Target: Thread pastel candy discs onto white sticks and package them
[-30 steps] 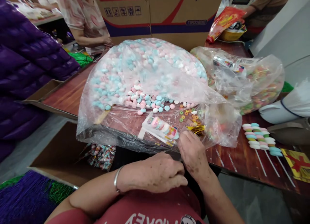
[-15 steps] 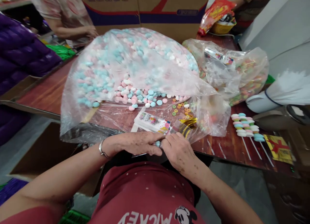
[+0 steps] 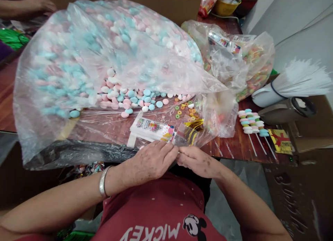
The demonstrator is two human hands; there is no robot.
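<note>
Head view: left hand (image 3: 153,161) and right hand (image 3: 197,161) meet fingertip to fingertip, both pinching clear sleeve (image 3: 182,139) at table (image 3: 229,149) edge. Few candy skewers (image 3: 251,123) look finished; candy bag (image 3: 104,53) mostly full.

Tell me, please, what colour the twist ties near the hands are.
The twist ties are shiny gold; head view.

Candy bag (image 3: 104,60) blocks ahead; bare table (image 3: 229,147) rightward.
</note>
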